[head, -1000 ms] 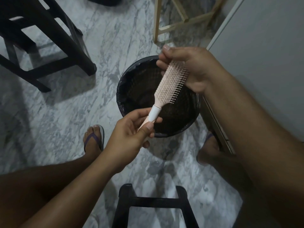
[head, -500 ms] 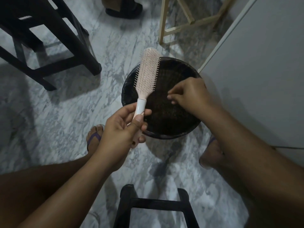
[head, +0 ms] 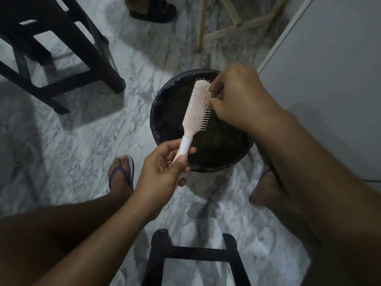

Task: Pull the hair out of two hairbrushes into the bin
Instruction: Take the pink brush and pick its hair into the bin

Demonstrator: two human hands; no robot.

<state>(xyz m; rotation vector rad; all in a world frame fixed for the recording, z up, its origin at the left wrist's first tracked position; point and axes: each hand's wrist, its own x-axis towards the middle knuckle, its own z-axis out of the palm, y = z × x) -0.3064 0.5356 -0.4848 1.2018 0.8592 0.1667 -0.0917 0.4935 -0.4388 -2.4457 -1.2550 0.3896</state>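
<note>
Two hands above the bin (head: 156, 108): left hand (head: 165, 170) gripping the brush (head: 195, 108) handle, right hand (head: 237, 98) pinching at the bristles. Brush slanted over the bin's mouth, head toward far rim.

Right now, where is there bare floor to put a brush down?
Bare marble floor lies between the black stool on the left, the bin and the left foot; another strip runs between the bin and the wooden frame. Over the bin it is crowded: the left hand holds the hairbrush, the right hand picks at its bristles.
</note>
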